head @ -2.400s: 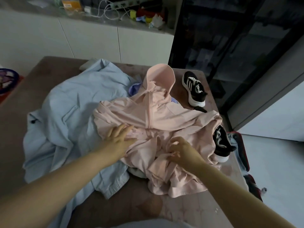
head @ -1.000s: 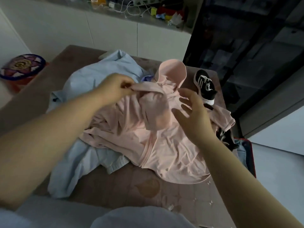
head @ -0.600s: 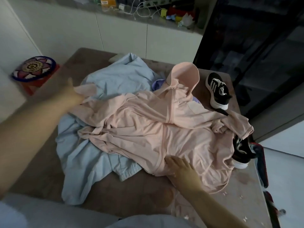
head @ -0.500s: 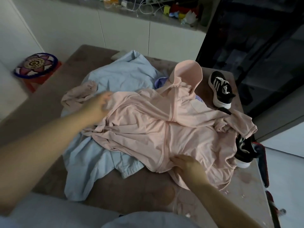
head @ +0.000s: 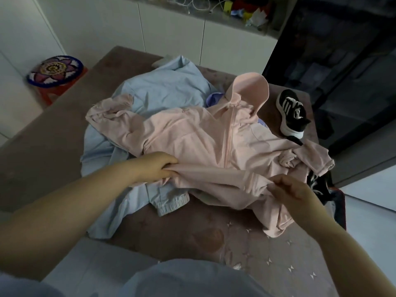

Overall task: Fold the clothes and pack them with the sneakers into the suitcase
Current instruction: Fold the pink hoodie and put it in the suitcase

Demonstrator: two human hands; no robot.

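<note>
My left hand (head: pixel 157 168) is closed on the lower hem of the pink hoodie (head: pixel 205 142), bunching the cloth between thumb and fingers. My right hand (head: pixel 293 189) pinches the same hem farther right, lifting it slightly. The hoodie lies zipped, front up, hood pointing away from me, spread over a light blue jacket (head: pixel 162 91) on the brown counter (head: pixel 53 136). One black sneaker (head: pixel 292 112) with white stripes stands just beside the hood at the far right. The other sneaker (head: pixel 319 185) sits partly under the hoodie's right sleeve, at the counter's right edge. Beyond that edge I see a dark suitcase (head: pixel 340 209) with red trim, mostly hidden.
</note>
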